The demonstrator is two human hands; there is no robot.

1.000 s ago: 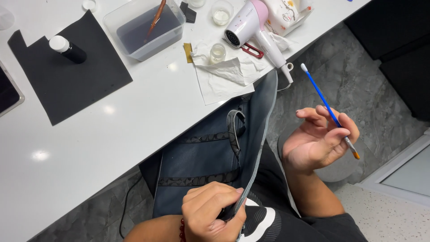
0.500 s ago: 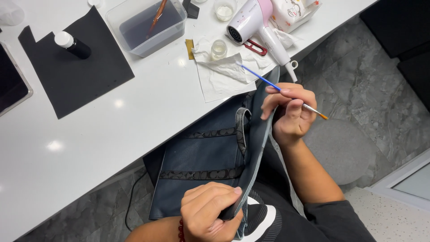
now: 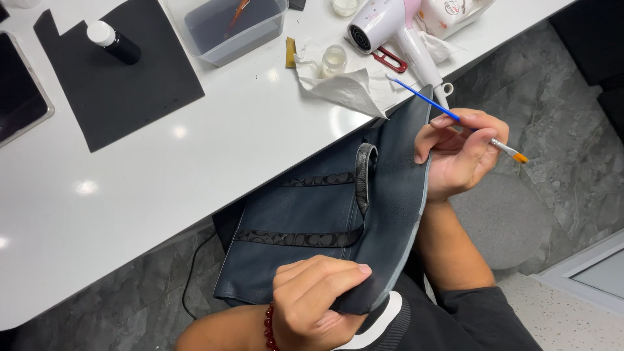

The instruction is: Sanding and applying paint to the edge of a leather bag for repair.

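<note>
Left hand [image 3: 312,299]: at 6 o'clock in the head view, fingers clamped on the near corner of the dark navy leather tote bag [image 3: 325,214], pinching its pale raw edge.
Right hand [image 3: 458,153]: at 3 o'clock, thumb pressing the bag's far edge; fingers closed together around the thin blue-handled paintbrush with an orange tip [image 3: 448,114].
Bag: stretched between both hands over the lap, its upper end touching the edge of the white bench [image 3: 195,162]; a patterned strap crosses the middle.
Brush: slanted, handle end towards 12 o'clock, over the crumpled white tissue [image 3: 348,88].
Bench, 12 o'clock: clear plastic tub of dark liquid [image 3: 227,26], small glass jar [image 3: 333,60], white and pink hair dryer [image 3: 396,32].
Bench, 10 o'clock: black bottle with a white cap [image 3: 114,42] lying on a black mat [image 3: 117,78].
Risk: the right hand does two jobs, so the brush could slip or its tip mark the leather.
Risk: a loosened pinch would probably let the taut edge sag.
</note>
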